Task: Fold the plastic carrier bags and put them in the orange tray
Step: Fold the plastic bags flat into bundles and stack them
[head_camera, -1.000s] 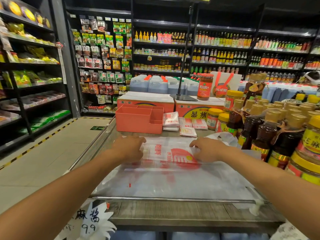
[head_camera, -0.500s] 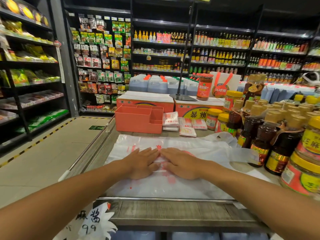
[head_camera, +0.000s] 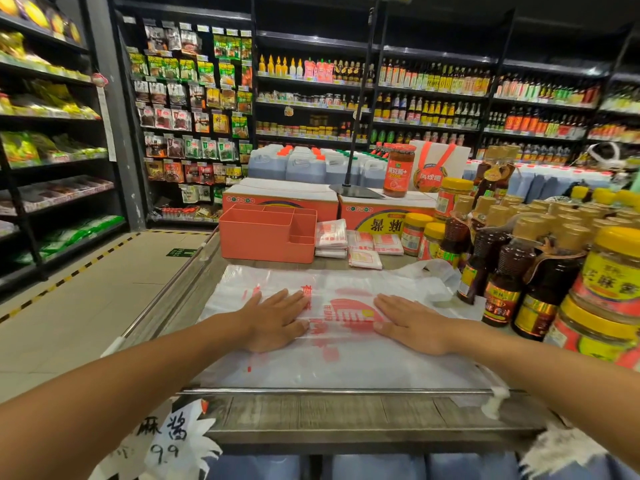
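A white plastic carrier bag (head_camera: 346, 362) with red print lies spread flat across the display table. My left hand (head_camera: 273, 322) presses flat on its left half, fingers straight. My right hand (head_camera: 410, 323) presses flat on its right half, a gap with the red logo between the two hands. The bag's handles (head_camera: 433, 275) trail off to the far right. The orange tray (head_camera: 266, 233), with several compartments, stands at the far side of the table. Small folded bags (head_camera: 330, 235) lie in piles just right of the tray.
Brown sauce bottles (head_camera: 498, 271) and yellow-lidded jars (head_camera: 613, 271) crowd the right side, close to my right forearm. Orange cartons (head_camera: 280, 199) and a sign stand (head_camera: 356, 190) sit behind the tray. A metal rail (head_camera: 332, 391) edges the table front. The aisle floor (head_camera: 86, 299) lies to the left.
My hands were together at the bag's middle half a second ago; they have slid apart sideways, flat on the plastic. A second ago they held the bag farther away.
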`<action>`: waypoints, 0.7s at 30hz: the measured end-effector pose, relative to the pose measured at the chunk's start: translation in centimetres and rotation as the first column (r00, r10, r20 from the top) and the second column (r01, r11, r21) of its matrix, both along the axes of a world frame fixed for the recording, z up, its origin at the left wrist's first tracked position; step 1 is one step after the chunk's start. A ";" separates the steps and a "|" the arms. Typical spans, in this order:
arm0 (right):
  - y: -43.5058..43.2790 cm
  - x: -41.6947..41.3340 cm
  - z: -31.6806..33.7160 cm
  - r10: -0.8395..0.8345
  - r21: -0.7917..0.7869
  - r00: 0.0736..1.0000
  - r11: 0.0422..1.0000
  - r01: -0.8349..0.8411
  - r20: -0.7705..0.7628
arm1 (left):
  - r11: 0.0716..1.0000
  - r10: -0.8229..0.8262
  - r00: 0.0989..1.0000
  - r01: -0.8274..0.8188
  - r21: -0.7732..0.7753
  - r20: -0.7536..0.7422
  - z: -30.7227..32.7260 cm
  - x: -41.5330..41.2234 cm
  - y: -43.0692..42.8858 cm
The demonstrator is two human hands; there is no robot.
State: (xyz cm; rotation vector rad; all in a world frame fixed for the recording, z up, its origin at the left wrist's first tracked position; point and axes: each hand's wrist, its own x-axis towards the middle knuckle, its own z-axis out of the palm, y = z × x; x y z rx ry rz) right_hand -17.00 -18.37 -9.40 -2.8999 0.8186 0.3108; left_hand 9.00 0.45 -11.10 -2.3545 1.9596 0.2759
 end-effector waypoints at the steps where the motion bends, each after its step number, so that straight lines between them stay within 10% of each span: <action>1: -0.6 -0.8 0.0 -0.024 0.005 1.000 1.000 0.024 -0.004 | 1.000 0.002 1.000 -0.002 -0.001 0.002 0.0 -0.1 0.0; 21: -1.6 -0.7 1.8 0.030 -0.247 0.995 0.969 -0.006 0.092 | 0.994 0.048 0.999 -0.046 -0.096 0.014 3.9 1.1 -0.7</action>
